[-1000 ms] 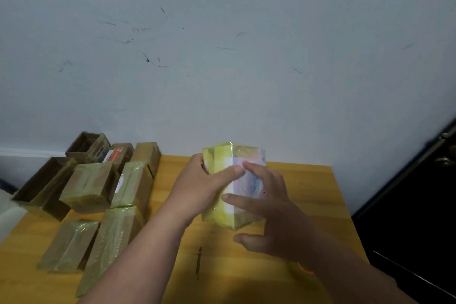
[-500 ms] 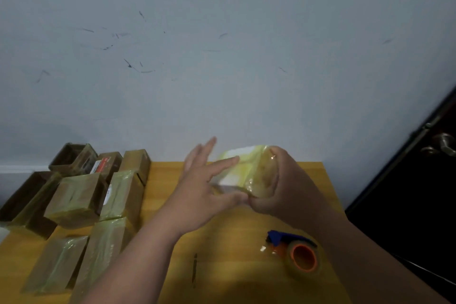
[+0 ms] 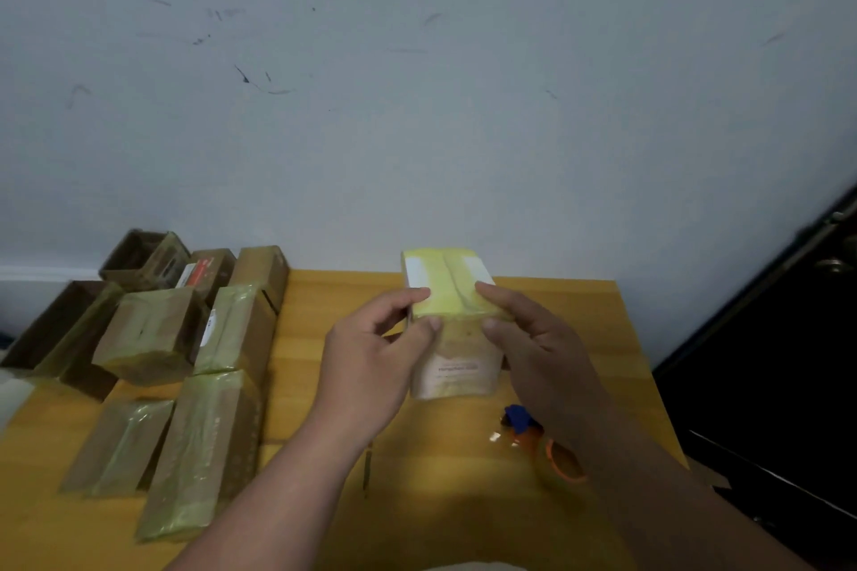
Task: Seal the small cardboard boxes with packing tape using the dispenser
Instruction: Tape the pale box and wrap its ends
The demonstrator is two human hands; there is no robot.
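A small white box [image 3: 452,315] wrapped in yellowish tape stands on the wooden table [image 3: 579,338], its taped top facing me. My left hand [image 3: 371,362] pinches its near left top edge between thumb and forefinger. My right hand [image 3: 533,338] grips its near right edge the same way. The tape dispenser [image 3: 540,440], orange with a blue part, lies on the table just behind my right forearm, partly hidden by it.
Several taped brown cardboard boxes [image 3: 213,445] lie in rows on the left of the table, with open-topped ones [image 3: 134,255] at the back left. A grey wall rises behind. A dark door [image 3: 788,362] stands beyond the table's right edge.
The box was turned over in both hands and now stands upright on the table. My hands shifted from its sides to its near top edges. The view tilted down slightly.
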